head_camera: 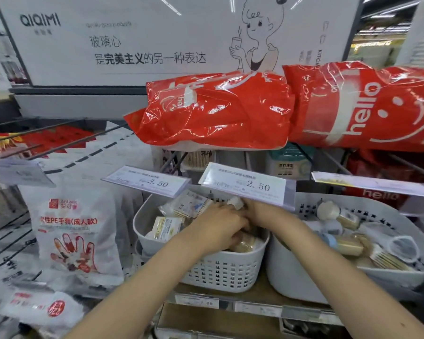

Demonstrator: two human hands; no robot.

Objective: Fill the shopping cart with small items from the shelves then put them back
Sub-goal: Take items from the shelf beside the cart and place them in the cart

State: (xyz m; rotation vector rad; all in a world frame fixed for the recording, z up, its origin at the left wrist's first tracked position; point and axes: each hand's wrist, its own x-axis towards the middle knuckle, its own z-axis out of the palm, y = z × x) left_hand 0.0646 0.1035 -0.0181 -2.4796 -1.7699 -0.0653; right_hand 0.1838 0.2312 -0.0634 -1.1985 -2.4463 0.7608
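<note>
Both hands reach into the white basket (220, 270) of small packets (168, 227); left hand (220, 222) and right hand (257, 211) overlap, each grip's state impossible to tell.

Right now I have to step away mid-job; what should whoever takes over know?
Left hand: in the left white basket, fingers curled among small packets; grip unclear.
Right hand: same basket, under the 2.50 price tag; grip hidden.
Right white basket holds more small items.
No cart in view, so what is done cannot be told.
Left: finish handling the packets.
</note>
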